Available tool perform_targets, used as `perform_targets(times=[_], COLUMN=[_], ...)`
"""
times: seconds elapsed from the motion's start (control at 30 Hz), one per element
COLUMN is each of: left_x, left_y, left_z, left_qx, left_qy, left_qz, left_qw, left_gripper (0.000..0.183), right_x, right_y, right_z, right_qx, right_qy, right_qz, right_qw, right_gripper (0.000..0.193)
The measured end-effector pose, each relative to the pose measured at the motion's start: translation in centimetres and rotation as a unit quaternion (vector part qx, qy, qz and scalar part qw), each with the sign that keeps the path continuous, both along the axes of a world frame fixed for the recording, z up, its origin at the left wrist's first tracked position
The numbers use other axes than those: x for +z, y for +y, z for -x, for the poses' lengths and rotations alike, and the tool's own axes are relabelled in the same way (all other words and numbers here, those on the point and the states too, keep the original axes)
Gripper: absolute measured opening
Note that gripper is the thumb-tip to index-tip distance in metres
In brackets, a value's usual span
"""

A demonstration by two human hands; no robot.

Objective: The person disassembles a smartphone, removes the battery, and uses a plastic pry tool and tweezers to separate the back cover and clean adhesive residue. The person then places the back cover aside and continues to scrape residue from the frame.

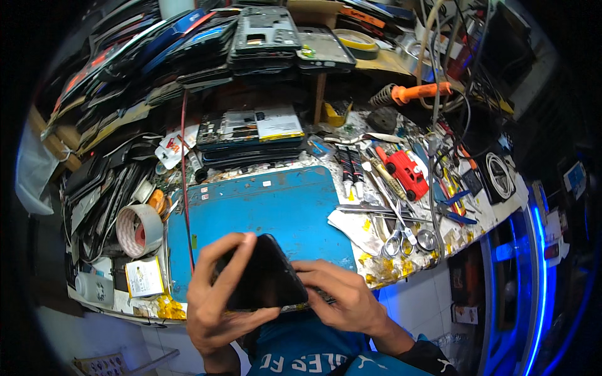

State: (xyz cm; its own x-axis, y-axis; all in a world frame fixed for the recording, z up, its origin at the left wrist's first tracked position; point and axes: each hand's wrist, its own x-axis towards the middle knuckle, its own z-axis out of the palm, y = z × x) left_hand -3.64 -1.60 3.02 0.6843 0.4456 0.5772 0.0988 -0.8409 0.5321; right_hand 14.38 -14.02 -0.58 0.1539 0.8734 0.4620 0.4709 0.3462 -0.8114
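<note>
Partly hidden by fingers (235,263): black phone (266,279).

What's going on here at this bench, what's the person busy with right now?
A person is holding a dark phone in both bare hands at the near edge of a blue work mat. The left hand wraps around its left side, and the right hand works at its lower right edge. Around the mat lie a roll of tape, scissors, a red tool and stacks of opened phones.
</note>
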Motion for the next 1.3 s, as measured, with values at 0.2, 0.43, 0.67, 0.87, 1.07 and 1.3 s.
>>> perform_targets(times=[0.2,0.43,0.67,0.87,1.07,1.3], left_x=[-0.6,-1.2,-1.8,-2.7,-2.7,-3.2], left_y=[0.2,0.1,0.3,0.0,-1.0,-1.1], left_z=[-2.4,-3.8,-3.2,-2.3,-0.7,-0.5], left_qx=[-0.069,-0.071,-0.05,-0.051,-0.067,-0.07], left_qy=[0.125,0.192,0.199,0.103,-0.045,-0.098], left_qz=[0.012,0.019,0.021,0.074,0.131,0.115], left_qw=[0.99,0.979,0.978,0.991,0.988,0.986], left_gripper=[0.086,0.085,0.096,0.101,0.097,0.099], right_x=[1.1,0.8,0.3,0.7,1.4,3.2], right_y=[-2.6,-4.9,-4.7,-2.6,-1.1,-0.1], right_z=[-2.8,-6.3,-7.5,-6.1,-6.9,-8.1], right_qx=[-0.167,-0.426,-0.484,-0.396,-0.39,-0.361], right_qy=[-0.1,-0.262,-0.3,-0.372,-0.457,-0.452], right_qz=[0.009,0.054,0.071,0.139,0.175,0.218], right_qw=[0.981,0.864,0.819,0.828,0.78,0.786], right_gripper=[0.02,0.026,0.022,0.016,0.021,0.017])
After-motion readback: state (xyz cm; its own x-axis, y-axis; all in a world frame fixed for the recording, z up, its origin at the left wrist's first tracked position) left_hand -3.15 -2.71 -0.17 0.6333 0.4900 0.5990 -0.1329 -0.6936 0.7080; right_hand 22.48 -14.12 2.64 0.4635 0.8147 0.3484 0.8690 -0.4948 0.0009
